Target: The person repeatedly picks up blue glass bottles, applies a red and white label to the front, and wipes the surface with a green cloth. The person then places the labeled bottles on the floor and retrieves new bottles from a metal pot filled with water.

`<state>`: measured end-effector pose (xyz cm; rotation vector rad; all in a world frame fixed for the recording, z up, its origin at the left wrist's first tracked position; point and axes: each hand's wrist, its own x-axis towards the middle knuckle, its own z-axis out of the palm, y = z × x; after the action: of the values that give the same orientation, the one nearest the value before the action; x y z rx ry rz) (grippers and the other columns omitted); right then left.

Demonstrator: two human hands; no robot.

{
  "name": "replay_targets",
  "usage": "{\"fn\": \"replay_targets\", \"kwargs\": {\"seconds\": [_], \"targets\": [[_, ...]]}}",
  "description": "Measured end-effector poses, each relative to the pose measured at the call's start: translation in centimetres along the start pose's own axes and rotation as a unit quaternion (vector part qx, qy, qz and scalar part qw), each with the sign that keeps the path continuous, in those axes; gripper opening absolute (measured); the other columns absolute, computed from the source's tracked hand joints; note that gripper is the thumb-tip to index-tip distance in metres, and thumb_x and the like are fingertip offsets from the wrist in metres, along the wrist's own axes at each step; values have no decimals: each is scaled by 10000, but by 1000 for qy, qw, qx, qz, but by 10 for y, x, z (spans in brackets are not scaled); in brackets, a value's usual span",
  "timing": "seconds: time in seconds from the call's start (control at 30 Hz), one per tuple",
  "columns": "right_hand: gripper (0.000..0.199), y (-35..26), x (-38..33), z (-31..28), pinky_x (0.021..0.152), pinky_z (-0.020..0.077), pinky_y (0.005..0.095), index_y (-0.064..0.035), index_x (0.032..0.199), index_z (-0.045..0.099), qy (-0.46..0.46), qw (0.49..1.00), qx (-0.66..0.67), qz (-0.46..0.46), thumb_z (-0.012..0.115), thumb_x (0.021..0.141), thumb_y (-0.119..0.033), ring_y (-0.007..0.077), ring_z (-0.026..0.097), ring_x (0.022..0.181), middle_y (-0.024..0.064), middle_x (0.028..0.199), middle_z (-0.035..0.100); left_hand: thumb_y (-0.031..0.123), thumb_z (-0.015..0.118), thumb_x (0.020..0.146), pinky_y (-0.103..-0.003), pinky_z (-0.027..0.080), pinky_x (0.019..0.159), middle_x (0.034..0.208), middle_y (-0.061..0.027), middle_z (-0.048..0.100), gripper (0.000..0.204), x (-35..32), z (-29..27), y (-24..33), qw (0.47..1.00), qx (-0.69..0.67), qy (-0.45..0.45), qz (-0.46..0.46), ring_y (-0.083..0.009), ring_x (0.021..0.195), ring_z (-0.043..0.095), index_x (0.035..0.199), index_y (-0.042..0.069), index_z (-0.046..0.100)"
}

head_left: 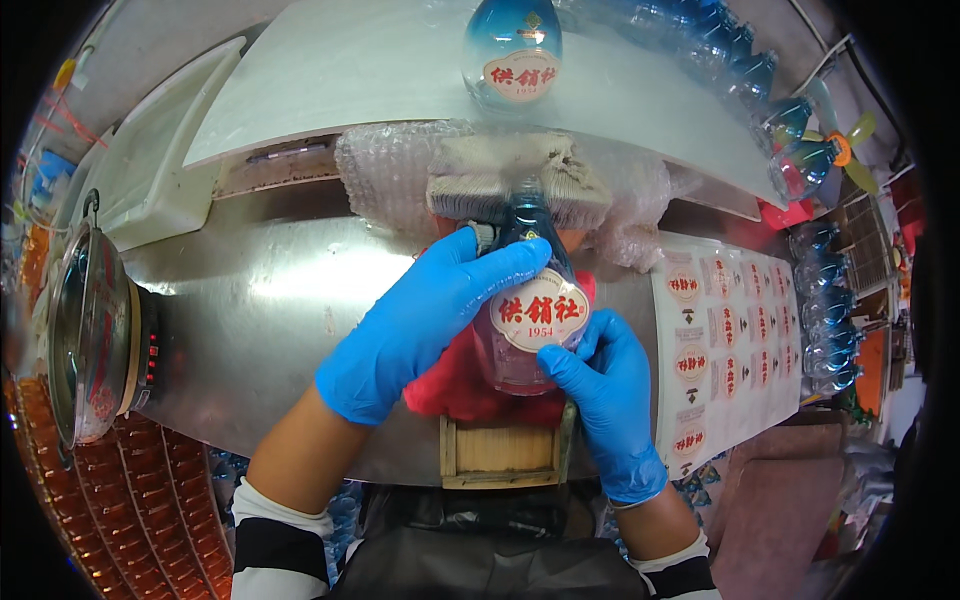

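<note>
A glass bottle [515,374], blue at the neck and clear to pinkish below, leans over a red cloth [446,378] with its neck pointing away from me. On its front lies a cream scalloped label [540,312] with red lettering. My left hand [435,310], in a blue glove, is closed round the bottle's upper body, thumb across its front above the label. My right hand [603,380], also blue-gloved, holds the bottle's lower right side, its thumb on the label's lower edge. A wood-framed block [500,452] sits under the cloth at the near side.
A sheet of labels [728,350] lies right on the metal table [260,300]. Bubble wrap [385,175] surrounds a pleated stack [515,170] behind the bottle. A similar labelled bottle [512,55] stands on the white board [330,70]. A round pan [92,335] is far left; several bottles line the right.
</note>
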<state>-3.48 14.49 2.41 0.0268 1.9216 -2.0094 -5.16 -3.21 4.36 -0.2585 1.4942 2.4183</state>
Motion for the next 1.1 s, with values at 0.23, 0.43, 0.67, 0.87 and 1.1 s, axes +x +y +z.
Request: {"fn": "replay_targets", "kwargs": {"seconds": [0.23, 0.43, 0.67, 0.87, 1.1], "targets": [[168, 2, 5, -18, 534, 408, 187, -77, 861, 522, -69, 995, 65, 11, 612, 869, -219, 63, 492, 611, 7, 748, 556, 320, 362, 967, -315, 359, 1002, 1238, -130, 499, 474, -7, -21, -25, 997, -58, 1, 55, -195, 1139, 482, 1305, -10, 388], [177, 10, 14, -23, 463, 369, 184, -104, 856, 523, -82, 994, 76, 13, 597, 874, -264, 63, 488, 565, 6, 696, 541, 236, 432, 945, -289, 348, 1000, 1247, -103, 485, 462, -24, -23, -52, 986, 18, 29, 165, -173, 1148, 458, 1326, -15, 364], [194, 10, 14, -25, 459, 359, 180, -105, 836, 524, -104, 991, 83, 6, 628, 850, -268, 59, 476, 551, -4, 643, 516, 214, 522, 898, -315, 338, 1015, 1272, -136, 465, 533, -32, -19, -47, 985, 56, 24, 160, -200, 1172, 445, 1335, -30, 337], [185, 11, 15, -26, 474, 360, 183, -102, 811, 527, -122, 988, 90, 9, 660, 825, -229, 52, 465, 555, -12, 647, 514, 199, 611, 839, -329, 309, 1039, 1316, -136, 421, 659, -35, -16, -57, 981, 47, 6, 189, -217, 1218, 404, 1365, -22, 282], [209, 6, 15, -21, 605, 396, 195, -93, 735, 535, -109, 991, 72, -1, 738, 746, -141, 47, 468, 636, -31, 690, 518, 130, 677, 776, -341, 284, 1058, 1351, -146, 380, 750, -38, -4, -55, 981, 71, 27, 180, -229, 1250, 370, 1378, -17, 254]]}}
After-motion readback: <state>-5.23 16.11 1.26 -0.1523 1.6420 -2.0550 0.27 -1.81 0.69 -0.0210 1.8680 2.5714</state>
